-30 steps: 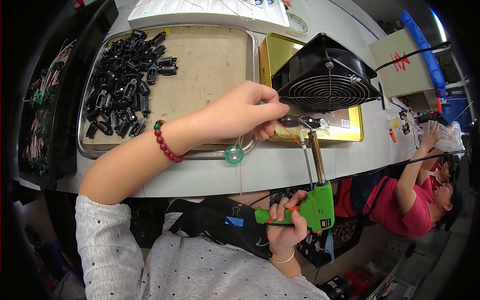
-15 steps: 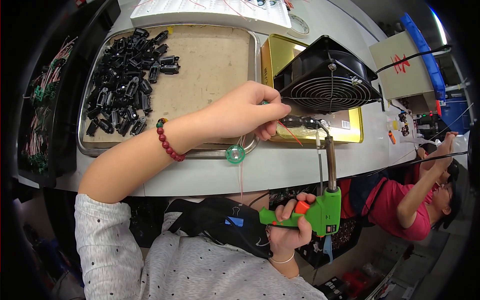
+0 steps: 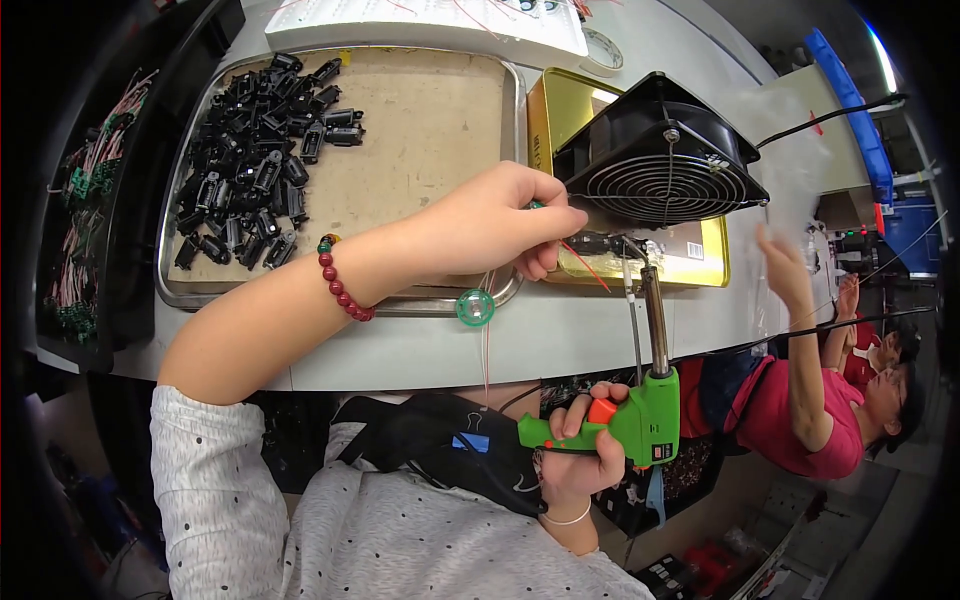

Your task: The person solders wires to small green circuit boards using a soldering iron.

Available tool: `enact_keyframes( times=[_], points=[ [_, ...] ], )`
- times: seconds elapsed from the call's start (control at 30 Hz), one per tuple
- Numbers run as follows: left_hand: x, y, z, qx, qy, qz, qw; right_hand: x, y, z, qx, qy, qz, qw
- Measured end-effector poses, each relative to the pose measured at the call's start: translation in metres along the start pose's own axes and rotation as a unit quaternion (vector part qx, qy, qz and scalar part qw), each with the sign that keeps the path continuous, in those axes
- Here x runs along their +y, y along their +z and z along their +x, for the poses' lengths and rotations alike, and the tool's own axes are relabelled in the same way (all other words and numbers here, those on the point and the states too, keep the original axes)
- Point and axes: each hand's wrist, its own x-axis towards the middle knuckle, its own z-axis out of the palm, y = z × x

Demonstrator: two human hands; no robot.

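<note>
My right hand (image 3: 585, 440) is wrapped around a green soldering gun (image 3: 655, 425) with an orange trigger. Its metal barrel points up to a black plastic part (image 3: 598, 243) at the tin's near edge. Close to that part, the fingers of my left hand (image 3: 530, 225) are pinched together on thin wires; a red wire (image 3: 585, 265) sticks out below the fingertips. From beneath this hand, a small round green circuit board (image 3: 475, 308) hangs with pale wires over the table's front edge. My left fingers partly hide another green bit and the end of the black part.
A metal tray (image 3: 440, 120) holds a heap of black plastic housings (image 3: 260, 170). A black fan (image 3: 665, 150) stands over a gold tin (image 3: 712, 240). At far left is a black bin (image 3: 125, 230) with wired green boards. A co-worker in pink (image 3: 805, 420) handles clear plastic at right.
The soldering gun's tip has shifted slightly left against the black part. My left hand has hardly moved. The co-worker's arm has swung toward the table with the clear plastic.
</note>
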Motion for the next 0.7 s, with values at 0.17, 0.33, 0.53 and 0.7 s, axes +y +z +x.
enact_keyframes(
  times=[0.17,0.33,0.53,0.7],
  points=[
    [0.0000,-0.0012,-0.0014,-0.001,0.001,-0.002,1.000,0.0013,0.0007,0.0003,-0.004,0.007,-0.003,1.000],
    [-0.0010,-0.0028,-0.0024,-0.004,0.002,-0.005,1.000,0.0035,-0.0008,-0.0005,-0.005,-0.002,-0.005,1.000],
    [-0.0024,-0.0035,-0.0022,-0.004,0.004,-0.001,1.000,0.0046,-0.0005,-0.0014,0.003,0.000,-0.007,1.000],
    [-0.0016,-0.0029,-0.0034,0.003,0.004,0.004,1.000,0.0064,-0.0004,-0.0012,0.004,-0.003,0.002,1.000]
  ],
)
